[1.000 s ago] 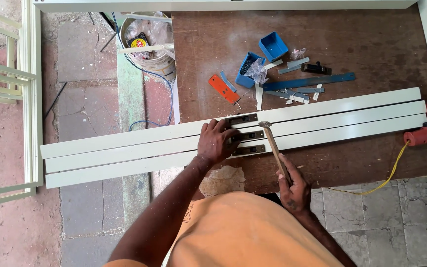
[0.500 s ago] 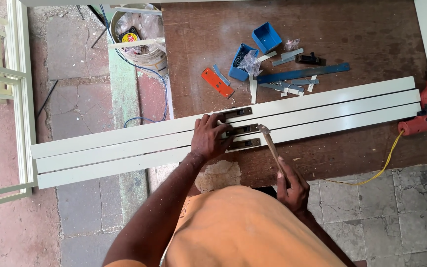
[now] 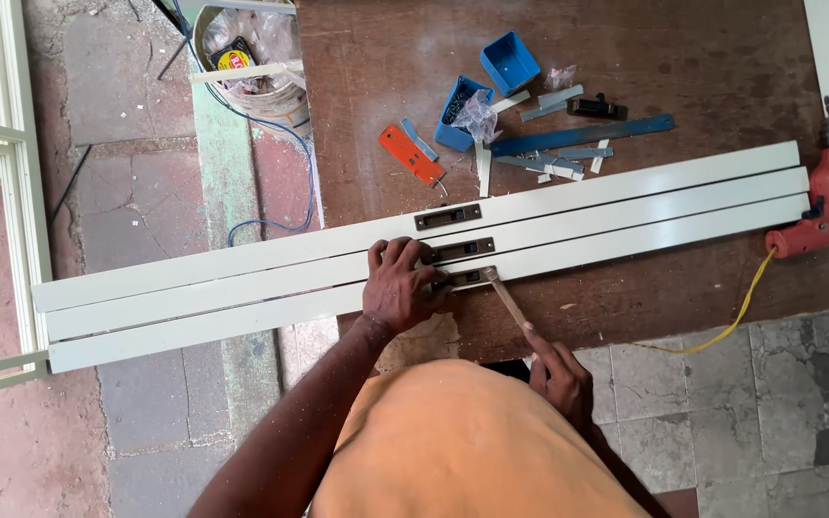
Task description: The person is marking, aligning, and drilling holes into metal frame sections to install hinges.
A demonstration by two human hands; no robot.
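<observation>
Head view: hammer (image 3: 508,301) in right hand (image 3: 556,377)

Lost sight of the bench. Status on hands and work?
Left hand pressing the white bars by the nearest dark latch plate. Right hand holds hammer, head at that plate. Nothing between.

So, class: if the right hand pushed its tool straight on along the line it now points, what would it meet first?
The right hand aims its tool up-left; its tip already looks to be at the dark fitting in the nearest white bar, beside the left hand.

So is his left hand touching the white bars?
Touching. The head view shows the left hand pressed flat on the white bars, fingers lying over the middle and nearest ones.
</observation>
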